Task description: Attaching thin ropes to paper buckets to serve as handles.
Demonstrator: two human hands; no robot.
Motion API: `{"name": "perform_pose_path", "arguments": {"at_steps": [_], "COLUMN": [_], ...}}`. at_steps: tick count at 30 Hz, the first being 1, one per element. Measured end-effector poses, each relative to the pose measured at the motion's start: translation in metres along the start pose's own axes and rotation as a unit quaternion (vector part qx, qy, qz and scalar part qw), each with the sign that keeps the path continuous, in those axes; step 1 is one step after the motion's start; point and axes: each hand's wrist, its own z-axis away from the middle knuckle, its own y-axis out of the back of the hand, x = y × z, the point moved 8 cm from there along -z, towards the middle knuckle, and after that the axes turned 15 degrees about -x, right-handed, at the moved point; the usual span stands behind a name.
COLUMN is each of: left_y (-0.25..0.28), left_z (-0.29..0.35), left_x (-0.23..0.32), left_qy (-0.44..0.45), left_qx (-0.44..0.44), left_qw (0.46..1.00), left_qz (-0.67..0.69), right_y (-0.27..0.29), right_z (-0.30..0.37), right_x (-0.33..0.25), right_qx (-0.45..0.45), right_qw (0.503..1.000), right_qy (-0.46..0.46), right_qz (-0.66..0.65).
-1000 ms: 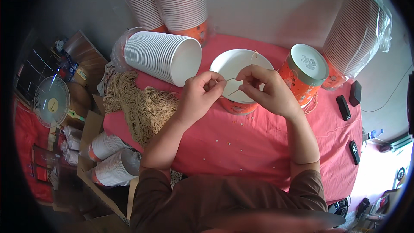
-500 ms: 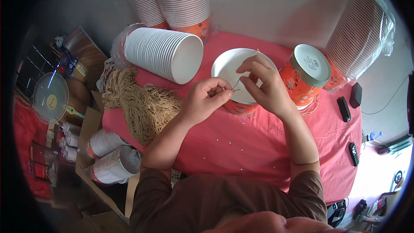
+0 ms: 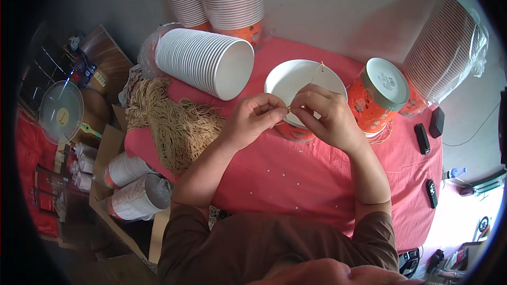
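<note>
A paper bucket (image 3: 279, 76), white inside and orange outside, stands upright on the red-covered table. A thin tan cord (image 3: 315, 72) passes through its far rim and runs across the opening. Over the near rim, my left hand (image 3: 257, 118) pinches the cord between thumb and forefinger. My right hand (image 3: 328, 116) meets it there, its thumb and fingertips closed on the cord too. The exact crossing of the cord is hidden between the fingertips. Left of my left forearm lies a heap of tan cords (image 3: 182, 132).
Nested buckets (image 3: 198, 60) lie on their side behind the cords; tall wrapped stacks (image 3: 229, 0) stand at the back. Right are an upside-down orange bucket (image 3: 364, 103), another wrapped stack (image 3: 441, 53) and black objects (image 3: 421, 138). A cardboard box (image 3: 108, 184) with buckets sits lower left.
My right hand has come down and its fingertips now meet the left ones at the cord. The cord across the bucket's opening shows more plainly. The whole view has shifted slightly.
</note>
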Motion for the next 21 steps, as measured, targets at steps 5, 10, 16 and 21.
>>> {"name": "perform_pose_path", "arguments": {"at_steps": [5, 10, 16, 21], "left_y": [0.001, -0.001, -0.004, -0.007], "left_z": [0.001, 0.002, 0.002, 0.001], "left_x": [0.005, 0.006, -0.001, 0.0], "left_qy": [-0.036, -0.025, -0.016, -0.017], "left_qx": [-0.013, -0.013, -0.011, 0.011], "left_qw": [0.998, 0.999, 0.998, 0.999], "left_qz": [-0.051, -0.033, 0.067, 0.035], "right_y": [0.023, 0.026, 0.01, 0.003], "right_z": [0.006, 0.006, 0.001, 0.0], "right_x": [0.004, 0.002, -0.003, 0.0], "right_qx": [0.073, 0.066, 0.033, 0.018], "right_qw": [0.997, 0.997, 0.998, 0.999], "right_qy": [-0.019, -0.005, 0.01, 0.001], "right_qz": [-0.033, -0.038, -0.056, -0.029]}}
